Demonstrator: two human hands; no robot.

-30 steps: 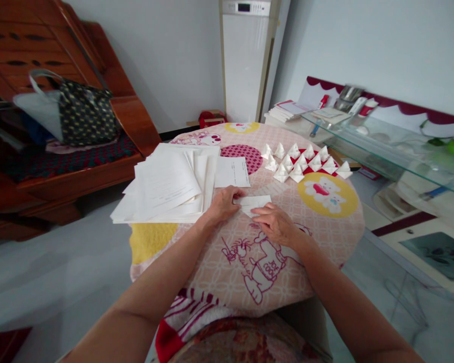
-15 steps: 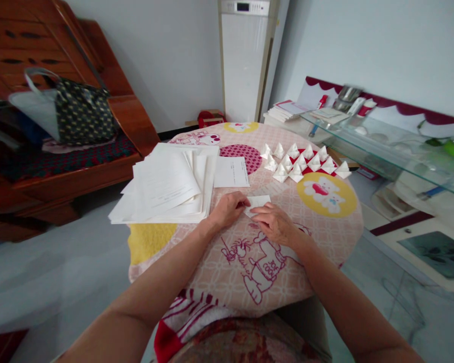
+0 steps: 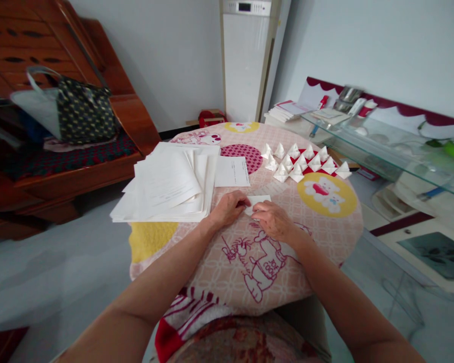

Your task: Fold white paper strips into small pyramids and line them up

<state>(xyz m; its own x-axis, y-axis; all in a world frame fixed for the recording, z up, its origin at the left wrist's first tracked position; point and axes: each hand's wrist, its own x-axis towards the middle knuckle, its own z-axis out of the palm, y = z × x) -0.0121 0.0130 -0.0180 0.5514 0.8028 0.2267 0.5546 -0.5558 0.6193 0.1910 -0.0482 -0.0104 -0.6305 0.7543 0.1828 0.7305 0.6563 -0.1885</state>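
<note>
Both hands meet over a small folded piece of white paper [image 3: 260, 199], which lies flat on the round table's pink cartoon-printed cloth [image 3: 325, 237], a little nearer the person than the middle. The left hand [image 3: 229, 207] has its fingers curled close, the tips closed on the paper's left end. The right hand [image 3: 272, 222] lies over the near right edge with its fingers bent and together; from this angle it is hard to tell whether they pinch the paper or only press on it, since the knuckles hide the tips. Just left of the hands a loose fanned stack of white sheets [image 3: 166, 186] overhangs the table's edge, with a single printed white sheet [image 3: 231, 171] beside it. A cluster of small folded white paper shapes [image 3: 304, 162] stands in rows further back to the right, well apart from the hands. The soft cloth looks like the main hazard: it could give or shift under pressure, so a crease could run crooked or the paper could slip out from under the fingers. A careless left forearm could also nudge the overhanging stack off the table.
</note>
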